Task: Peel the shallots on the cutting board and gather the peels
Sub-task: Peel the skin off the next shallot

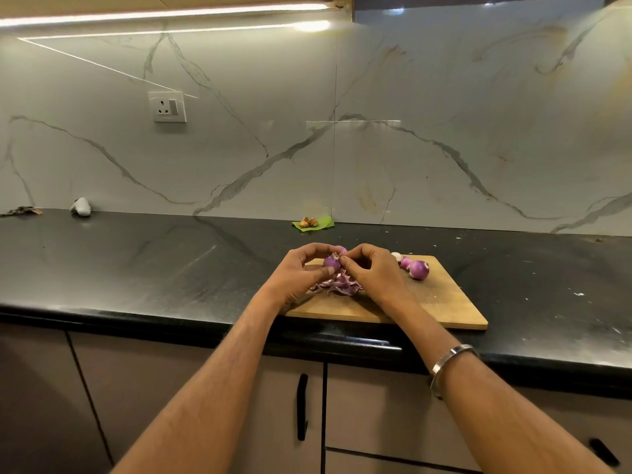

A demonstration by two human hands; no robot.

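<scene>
Both hands meet above the far left part of the wooden cutting board (441, 302), each grip closed on the same shallot (331, 261): the left hand (301, 271) curls its fingers and thumb round the purple bulb from the left, and the right hand (371, 270) pinches at its top from the right, where a bit of skin stands up. Far to the left on the black desk (136, 268), against the marbled wall, lie some dark scraps (21, 211) and a small pale grey lump (81, 206); a white socket (167, 106) sits on the wall above. Just under the held shallot a heap of purple peels (338, 287) lies on the board between the two wrists. Behind the hands, at the foot of the wall, a green leaf (318, 223) carries a few brownish pieces. Another bulb (341, 249) peeks out behind the fingers. To the right on the board rest two peeled shallots (415, 267), touching each other, with a small whitish piece (396, 256) just beside them at the far edge. A metal bangle (448, 367) circles the right forearm, over the desk's front edge
</scene>
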